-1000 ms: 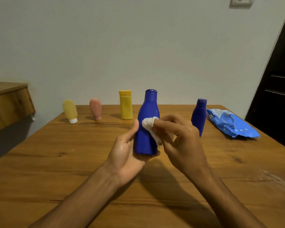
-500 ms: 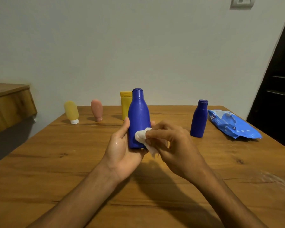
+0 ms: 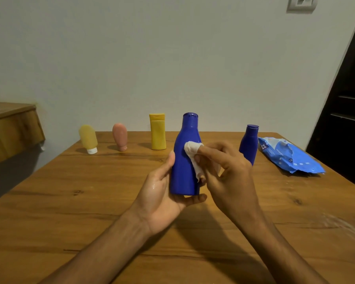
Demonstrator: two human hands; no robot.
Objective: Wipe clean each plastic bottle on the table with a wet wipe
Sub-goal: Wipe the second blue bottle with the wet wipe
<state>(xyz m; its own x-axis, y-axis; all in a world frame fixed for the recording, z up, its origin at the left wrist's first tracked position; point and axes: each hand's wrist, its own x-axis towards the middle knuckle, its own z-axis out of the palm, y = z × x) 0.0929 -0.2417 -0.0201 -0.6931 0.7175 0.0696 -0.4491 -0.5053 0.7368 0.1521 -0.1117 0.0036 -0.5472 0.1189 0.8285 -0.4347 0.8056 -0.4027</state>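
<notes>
My left hand (image 3: 162, 193) grips the large blue bottle (image 3: 184, 160) by its lower body and holds it upright above the wooden table (image 3: 70, 201). My right hand (image 3: 228, 173) holds a white wet wipe (image 3: 192, 154) wrapped over a fingertip and presses it against the bottle's right shoulder. At the back of the table stand a small blue bottle (image 3: 248, 144), a yellow bottle (image 3: 157, 131), a pink tube (image 3: 120, 136) and a pale yellow tube (image 3: 88, 139).
A blue pack of wet wipes (image 3: 289, 157) lies at the back right of the table. A wooden ledge (image 3: 10, 128) juts out at the left. A dark doorway (image 3: 344, 99) is at the right. A wet smear (image 3: 344, 224) marks the table's right side.
The bottle swung left and back to the right in my left hand. My right hand's wipe moved down the bottle's side and is now back up at its shoulder.
</notes>
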